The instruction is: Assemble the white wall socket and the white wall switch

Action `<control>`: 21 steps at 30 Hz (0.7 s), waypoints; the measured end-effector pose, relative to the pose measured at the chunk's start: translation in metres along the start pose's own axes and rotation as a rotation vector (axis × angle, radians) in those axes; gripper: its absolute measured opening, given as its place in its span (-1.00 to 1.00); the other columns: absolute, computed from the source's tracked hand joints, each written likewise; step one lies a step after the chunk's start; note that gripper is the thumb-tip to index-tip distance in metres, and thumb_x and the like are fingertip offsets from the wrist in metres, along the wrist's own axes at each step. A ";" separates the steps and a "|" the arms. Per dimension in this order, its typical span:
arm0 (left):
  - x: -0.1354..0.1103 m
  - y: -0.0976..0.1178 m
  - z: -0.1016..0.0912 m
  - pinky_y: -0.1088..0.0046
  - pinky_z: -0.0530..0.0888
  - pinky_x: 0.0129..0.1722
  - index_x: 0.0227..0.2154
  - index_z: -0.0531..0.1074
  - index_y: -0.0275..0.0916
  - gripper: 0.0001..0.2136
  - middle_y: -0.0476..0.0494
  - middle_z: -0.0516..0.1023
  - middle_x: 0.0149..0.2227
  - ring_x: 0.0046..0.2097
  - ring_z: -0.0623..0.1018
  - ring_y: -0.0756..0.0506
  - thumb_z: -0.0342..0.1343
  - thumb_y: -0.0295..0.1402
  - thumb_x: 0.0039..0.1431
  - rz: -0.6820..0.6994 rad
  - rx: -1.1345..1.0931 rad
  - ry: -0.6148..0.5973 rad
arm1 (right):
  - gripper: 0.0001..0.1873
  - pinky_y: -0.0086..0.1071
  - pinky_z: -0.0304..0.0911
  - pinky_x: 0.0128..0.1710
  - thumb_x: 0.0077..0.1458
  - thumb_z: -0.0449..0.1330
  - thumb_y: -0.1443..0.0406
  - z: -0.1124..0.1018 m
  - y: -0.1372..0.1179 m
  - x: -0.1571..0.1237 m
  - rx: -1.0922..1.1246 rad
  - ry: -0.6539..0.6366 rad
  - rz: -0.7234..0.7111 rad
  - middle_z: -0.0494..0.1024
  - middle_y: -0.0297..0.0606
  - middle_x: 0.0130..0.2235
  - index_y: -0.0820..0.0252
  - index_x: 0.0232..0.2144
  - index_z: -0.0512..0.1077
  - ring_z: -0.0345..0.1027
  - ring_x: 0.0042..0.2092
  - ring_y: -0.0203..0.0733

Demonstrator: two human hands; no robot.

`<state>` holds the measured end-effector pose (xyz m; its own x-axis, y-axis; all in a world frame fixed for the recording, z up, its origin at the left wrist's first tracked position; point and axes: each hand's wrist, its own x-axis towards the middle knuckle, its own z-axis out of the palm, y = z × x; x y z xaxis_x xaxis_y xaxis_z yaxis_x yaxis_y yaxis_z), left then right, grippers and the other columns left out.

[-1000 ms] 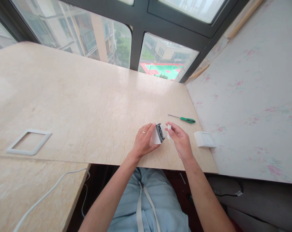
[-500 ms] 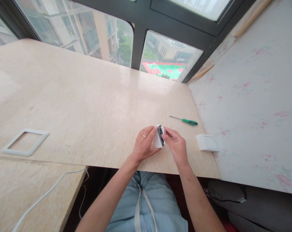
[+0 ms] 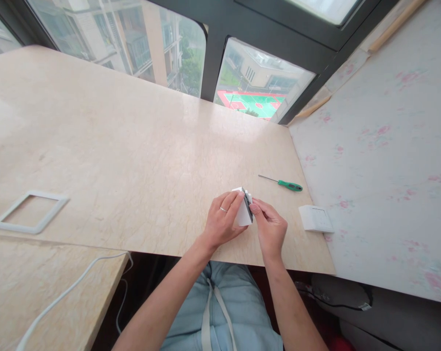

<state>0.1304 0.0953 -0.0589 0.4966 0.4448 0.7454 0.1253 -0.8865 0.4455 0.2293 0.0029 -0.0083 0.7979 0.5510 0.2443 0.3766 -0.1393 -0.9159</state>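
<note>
My left hand [image 3: 222, 219] grips a small white switch module [image 3: 243, 208] with a dark inner side, held upright just above the marble table [image 3: 132, 146]. A ring shows on one left finger. My right hand [image 3: 269, 226] is closed against the module's right face, fingertips pressing on it; the small white piece it held a moment ago is hidden between fingers and module. Both hands hover near the table's front edge, right of centre.
A green-handled screwdriver [image 3: 283, 184] lies beyond my right hand. A white switch plate [image 3: 316, 218] rests at the table's right edge by the floral wall. A white square frame [image 3: 28, 211] lies far left. A white cable [image 3: 70, 287] crosses the lower-left surface.
My right hand, which held a small white piece apart from the module, has come in and now presses against the module's right side. The left hand has kept its grip.
</note>
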 end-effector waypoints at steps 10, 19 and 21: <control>0.001 0.000 -0.001 0.13 0.42 0.12 0.34 0.00 -0.28 -0.26 -0.40 0.42 0.16 0.18 0.42 -0.29 0.17 -0.28 0.15 0.010 -0.028 -0.002 | -0.67 -0.01 0.31 0.18 0.21 0.19 0.14 -0.004 -0.005 -0.010 -0.044 -0.076 0.034 0.60 -0.17 0.03 0.11 -0.05 0.58 0.47 0.10 0.01; 0.000 0.000 0.000 0.11 0.42 0.13 0.34 0.00 -0.25 -0.28 -0.40 0.41 0.17 0.18 0.42 -0.29 0.15 -0.26 0.17 -0.003 -0.035 -0.024 | -0.69 -0.02 0.32 0.17 0.23 0.17 0.16 -0.007 -0.001 -0.010 -0.082 -0.090 -0.023 0.60 -0.19 0.03 0.08 -0.04 0.57 0.47 0.09 -0.01; 0.000 0.000 -0.001 0.10 0.42 0.12 0.34 0.01 -0.24 -0.28 -0.39 0.41 0.16 0.17 0.43 -0.30 0.15 -0.25 0.17 -0.017 -0.038 -0.031 | -0.70 -0.03 0.33 0.17 0.24 0.16 0.17 -0.006 -0.001 -0.011 -0.088 -0.079 -0.048 0.61 -0.19 0.02 0.08 -0.06 0.58 0.48 0.08 -0.02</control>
<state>0.1299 0.0954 -0.0585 0.5213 0.4547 0.7221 0.1014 -0.8732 0.4766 0.2235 -0.0081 -0.0081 0.7397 0.6217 0.2575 0.4558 -0.1814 -0.8714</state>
